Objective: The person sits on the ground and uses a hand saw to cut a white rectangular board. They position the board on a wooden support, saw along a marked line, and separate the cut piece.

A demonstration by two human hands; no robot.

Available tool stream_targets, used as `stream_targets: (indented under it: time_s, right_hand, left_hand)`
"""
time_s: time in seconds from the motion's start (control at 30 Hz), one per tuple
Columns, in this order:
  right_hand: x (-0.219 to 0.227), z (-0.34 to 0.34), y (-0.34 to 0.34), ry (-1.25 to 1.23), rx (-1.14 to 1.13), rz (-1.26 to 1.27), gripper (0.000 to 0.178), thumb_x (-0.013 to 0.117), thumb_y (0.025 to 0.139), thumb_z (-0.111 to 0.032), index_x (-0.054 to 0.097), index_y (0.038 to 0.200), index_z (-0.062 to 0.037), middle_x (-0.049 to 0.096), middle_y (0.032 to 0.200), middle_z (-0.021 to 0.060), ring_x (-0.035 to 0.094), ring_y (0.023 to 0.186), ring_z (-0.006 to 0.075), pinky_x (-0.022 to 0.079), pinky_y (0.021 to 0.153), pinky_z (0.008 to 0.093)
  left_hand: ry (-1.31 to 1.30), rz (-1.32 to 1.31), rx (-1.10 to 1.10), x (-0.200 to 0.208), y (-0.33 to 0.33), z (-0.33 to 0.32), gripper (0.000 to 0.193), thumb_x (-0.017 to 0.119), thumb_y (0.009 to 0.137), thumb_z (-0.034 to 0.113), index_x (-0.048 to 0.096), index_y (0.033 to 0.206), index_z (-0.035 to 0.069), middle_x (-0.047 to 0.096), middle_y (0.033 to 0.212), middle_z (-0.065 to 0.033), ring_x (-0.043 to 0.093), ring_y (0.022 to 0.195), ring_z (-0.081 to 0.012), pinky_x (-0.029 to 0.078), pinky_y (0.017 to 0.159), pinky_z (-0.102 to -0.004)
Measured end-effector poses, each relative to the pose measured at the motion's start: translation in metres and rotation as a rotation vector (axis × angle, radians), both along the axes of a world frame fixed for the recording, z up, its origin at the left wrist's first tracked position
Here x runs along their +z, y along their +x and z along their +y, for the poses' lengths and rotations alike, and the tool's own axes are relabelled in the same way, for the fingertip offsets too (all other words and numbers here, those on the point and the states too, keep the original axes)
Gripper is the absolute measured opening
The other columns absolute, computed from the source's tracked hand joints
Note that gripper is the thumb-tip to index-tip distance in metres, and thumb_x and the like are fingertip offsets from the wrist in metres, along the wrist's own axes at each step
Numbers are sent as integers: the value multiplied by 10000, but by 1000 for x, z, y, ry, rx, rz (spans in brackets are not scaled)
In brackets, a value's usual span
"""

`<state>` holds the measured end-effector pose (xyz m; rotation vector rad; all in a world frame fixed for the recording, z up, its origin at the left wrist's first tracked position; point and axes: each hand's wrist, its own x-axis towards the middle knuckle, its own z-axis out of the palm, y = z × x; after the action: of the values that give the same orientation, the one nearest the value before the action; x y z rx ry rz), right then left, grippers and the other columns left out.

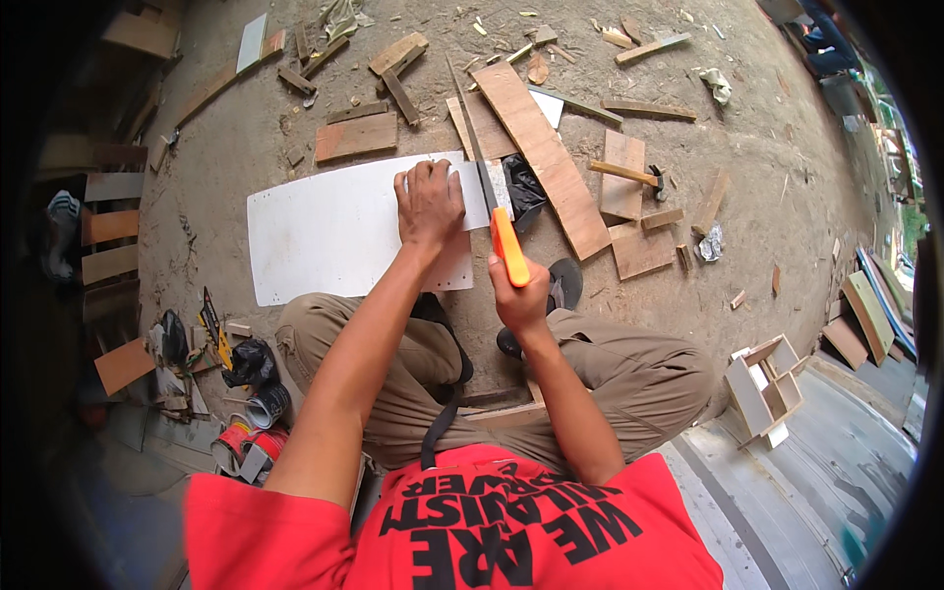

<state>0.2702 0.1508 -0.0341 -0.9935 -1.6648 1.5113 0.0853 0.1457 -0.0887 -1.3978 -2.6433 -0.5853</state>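
Observation:
A white board lies before my legs, with a brown patch along its near right part. My left hand presses on top of it near its far edge, fingers apart and slightly bent. In my right hand is the orange handle of a handsaw. Its long dark blade slants away across the right end of the board, just right of my left hand. How deep the blade sits in the board I cannot tell. A black plastic bag lies beside the board's right end.
A long brown plank lies right of the saw. Farther right, a hammer rests on a wood piece. Offcuts are scattered over the dirt ground. Paint cans stand at my left, and a small wooden box frame at my right.

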Motion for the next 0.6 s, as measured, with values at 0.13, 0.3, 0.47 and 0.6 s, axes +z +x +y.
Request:
stream_targets:
  time_s: [0.13, 0.3, 0.47, 0.6]
  right_hand:
    - [-6, -45, 44, 33, 20, -83, 327, 676, 901, -108, 503, 640, -12, 443, 514, 63, 397, 456, 117, 339, 450, 337]
    - [8, -109, 147, 135, 142, -219, 243, 670, 823, -21, 521, 632, -29, 457, 524, 92, 482, 414, 280, 356, 439, 381]
    - [2, -73, 108, 185, 155, -186, 268, 674, 841, -38, 513, 626, -34, 449, 518, 84, 468, 403, 244, 353, 429, 366]
    - [6, -3, 5, 11, 14, -47, 314, 658, 913, -120, 518, 656, -7, 441, 499, 59, 392, 469, 87, 346, 446, 316]
  left_hand:
    - [-37, -69, 25, 7, 3, -4, 307, 526, 960, 266, 626, 1178, 73, 609, 1098, -126, 550, 1115, -260, 288, 1076, -439]
    - [-42, -98, 19, 12, 1, -3, 307, 508, 971, 258, 619, 1177, 60, 608, 1111, -138, 547, 1128, -273, 289, 1080, -449]
    - [-2, -72, -12, 9, 2, -6, 289, 526, 970, 251, 615, 1175, 68, 610, 1090, -137, 559, 1095, -279, 307, 1059, -449]
    - [-16, -20, 4, 3, 1, 0, 292, 539, 955, 254, 627, 1161, 66, 603, 1055, -122, 554, 1088, -256, 292, 1067, -436]
